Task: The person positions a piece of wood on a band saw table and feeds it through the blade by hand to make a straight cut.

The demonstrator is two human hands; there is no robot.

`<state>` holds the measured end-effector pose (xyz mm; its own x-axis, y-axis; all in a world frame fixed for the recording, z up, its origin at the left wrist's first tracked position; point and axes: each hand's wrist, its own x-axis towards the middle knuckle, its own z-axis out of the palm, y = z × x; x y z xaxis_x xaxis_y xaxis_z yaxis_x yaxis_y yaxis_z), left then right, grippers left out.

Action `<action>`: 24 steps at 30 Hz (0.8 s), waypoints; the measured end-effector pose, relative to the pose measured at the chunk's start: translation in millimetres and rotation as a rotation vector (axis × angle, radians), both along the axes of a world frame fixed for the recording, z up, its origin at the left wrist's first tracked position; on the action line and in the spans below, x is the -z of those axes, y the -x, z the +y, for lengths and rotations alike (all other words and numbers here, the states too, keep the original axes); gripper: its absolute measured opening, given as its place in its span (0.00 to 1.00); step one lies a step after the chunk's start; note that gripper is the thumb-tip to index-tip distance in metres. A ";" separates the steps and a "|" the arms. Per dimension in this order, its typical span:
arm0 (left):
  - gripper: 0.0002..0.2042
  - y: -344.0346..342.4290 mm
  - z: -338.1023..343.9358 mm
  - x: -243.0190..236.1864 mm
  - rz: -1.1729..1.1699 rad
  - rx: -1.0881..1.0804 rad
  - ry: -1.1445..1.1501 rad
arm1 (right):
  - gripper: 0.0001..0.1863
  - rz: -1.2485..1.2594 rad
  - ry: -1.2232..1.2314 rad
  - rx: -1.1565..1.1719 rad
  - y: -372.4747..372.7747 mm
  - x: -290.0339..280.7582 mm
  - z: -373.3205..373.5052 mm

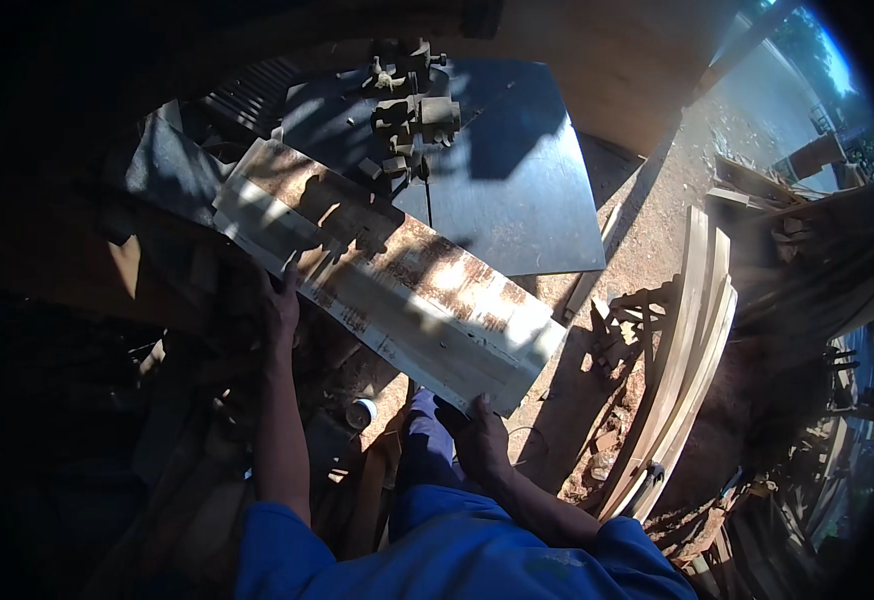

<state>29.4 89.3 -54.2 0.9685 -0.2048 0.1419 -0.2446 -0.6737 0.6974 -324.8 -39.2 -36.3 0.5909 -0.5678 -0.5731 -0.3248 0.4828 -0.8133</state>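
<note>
Gripping a wide, brown-stained board by its long near edge, with left hand toward the far-left end and right hand close to the near-right corner; clamped on it at both places, most fingers hidden. Lying just beyond both grips, slanting lengthwise from far left to near right. Overlapping, in view, the near-left part of a dark tabletop; cannot tell whether resting on it or raised above. Set askew to the narrow dark line running near to far through that tabletop. Nearer the metal assembly with left hand than with right.
</note>
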 end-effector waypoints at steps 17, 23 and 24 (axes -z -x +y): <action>0.32 -102.1 -13.9 57.7 0.205 -0.158 0.636 | 0.34 -0.172 1.553 -0.847 19.0 31.6 -56.0; 0.31 -118.2 -17.0 35.4 0.184 -0.230 0.540 | 0.29 -0.187 1.452 -0.772 -5.3 40.1 -33.6; 0.31 -129.2 -11.9 36.4 0.167 -0.208 0.582 | 0.28 -0.192 1.509 -0.787 -10.4 40.0 -33.0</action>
<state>158.6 77.4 -90.6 0.9983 0.0550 0.0174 -0.0063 -0.1953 0.9807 -314.5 -72.2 -76.3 0.9627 -0.0587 0.2641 0.0590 -0.9071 -0.4167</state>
